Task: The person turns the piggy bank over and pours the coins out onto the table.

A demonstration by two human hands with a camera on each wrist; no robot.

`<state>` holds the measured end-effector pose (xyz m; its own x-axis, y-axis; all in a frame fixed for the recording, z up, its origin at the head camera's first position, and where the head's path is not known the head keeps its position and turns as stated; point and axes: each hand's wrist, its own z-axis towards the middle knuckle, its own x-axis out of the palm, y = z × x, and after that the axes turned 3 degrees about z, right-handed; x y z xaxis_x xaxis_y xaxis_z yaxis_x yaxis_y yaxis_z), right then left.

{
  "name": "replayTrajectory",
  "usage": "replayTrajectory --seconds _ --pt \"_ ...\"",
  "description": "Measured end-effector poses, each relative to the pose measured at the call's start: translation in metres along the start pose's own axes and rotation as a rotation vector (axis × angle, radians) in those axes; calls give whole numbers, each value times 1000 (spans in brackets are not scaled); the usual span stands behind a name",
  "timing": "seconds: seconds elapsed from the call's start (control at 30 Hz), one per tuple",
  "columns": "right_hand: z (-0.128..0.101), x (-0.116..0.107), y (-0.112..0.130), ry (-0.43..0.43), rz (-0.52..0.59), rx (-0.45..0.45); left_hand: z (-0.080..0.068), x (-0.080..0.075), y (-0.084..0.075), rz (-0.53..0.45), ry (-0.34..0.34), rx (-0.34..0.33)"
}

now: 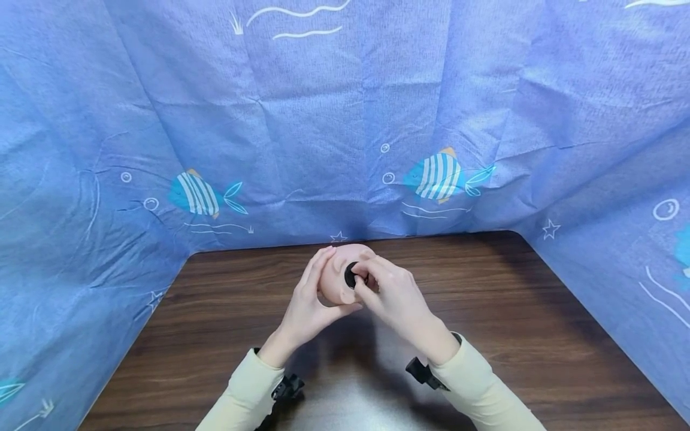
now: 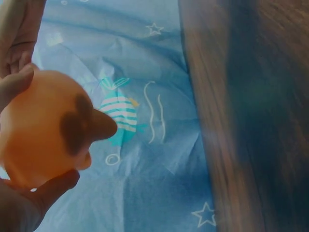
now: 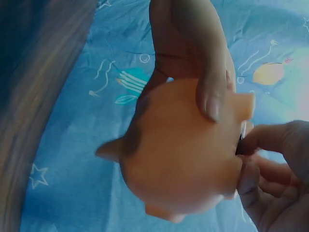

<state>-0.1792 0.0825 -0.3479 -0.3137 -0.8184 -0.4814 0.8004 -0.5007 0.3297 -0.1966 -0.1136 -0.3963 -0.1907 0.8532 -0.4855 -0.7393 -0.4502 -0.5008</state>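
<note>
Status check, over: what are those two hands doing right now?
Left hand holds pig toy above table. Right hand pinches black plug on it. Nothing in the way.

Left hand (image 2: pixel 19 203) gripping orange pig toy (image 2: pixel 43 130)

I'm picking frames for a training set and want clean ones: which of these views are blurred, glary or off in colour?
Head view: sharp, evenly lit, a pale glare patch on the table near the sleeves, wide-angle bending at the edges. Left wrist view: the pig toy is soft and close, the wood smeared, colours dark and bluish. Right wrist view: toy and left hand out of focus, the right hand too.
</note>
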Motion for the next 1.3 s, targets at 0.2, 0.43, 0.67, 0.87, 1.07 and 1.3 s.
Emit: replayTrajectory --seconds 0.2,0.43,0.67,0.87,1.07,1.3 --pt "3 -9 -5 93 44 -74 2 -5 0 -73 50 -11" --pt "5 -16 -8 155 65 -155 2 -9 -2 -108 113 -69" --pt "7 -23 -10 211 30 -216 1 -9 -4 -188 167 -156" --pt "11 -31 -16 291 60 -292 0 -9 -7 -229 194 -179" --pt "18 -37 -18 376 93 -352 -1 -10 -9 -365 260 -241" --pt "20 -44 -18 433 68 -405 -2 -9 -9 -420 308 -245"
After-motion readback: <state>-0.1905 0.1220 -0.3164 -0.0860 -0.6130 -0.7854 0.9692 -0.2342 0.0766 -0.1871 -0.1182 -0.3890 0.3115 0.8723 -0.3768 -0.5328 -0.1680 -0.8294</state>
